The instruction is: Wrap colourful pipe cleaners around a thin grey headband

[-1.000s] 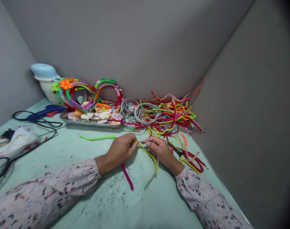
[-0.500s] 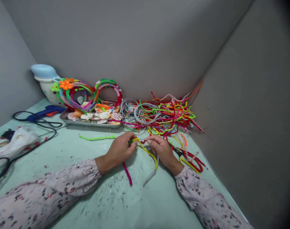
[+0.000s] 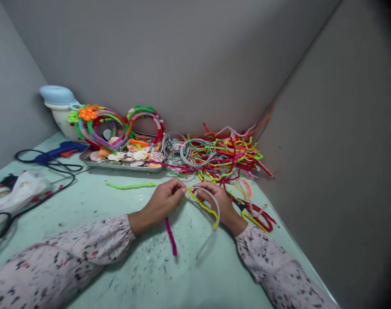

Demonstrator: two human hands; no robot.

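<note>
My left hand (image 3: 165, 199) is closed in a pinch on a thin grey headband (image 3: 219, 206), at the spot where a yellow pipe cleaner (image 3: 203, 207) is wrapped. The yellow strand's loose length runs right and down, its end touching the band's curve. A magenta pipe cleaner (image 3: 172, 240) hangs below my left hand. My right hand (image 3: 219, 206) has its fingers curled around the band, close to the wrapped spot; its fingertips are partly hidden. The band's bare grey end points down toward the table.
A bright green pipe cleaner (image 3: 131, 186) lies left of my hands. Behind stand a metal tray (image 3: 124, 167) of shells and several decorated headbands (image 3: 145, 112). Heaped pipe cleaners (image 3: 237, 150), grey hoops (image 3: 182, 156) and scissors (image 3: 238, 203) lie right. A blue glue gun (image 3: 55, 153) trails a black cable (image 3: 66, 182).
The headband's curve has swung to the right, in front of my right hand, and its yellow strand has shifted with it. My left fingers have come together at the wrapped spot.
</note>
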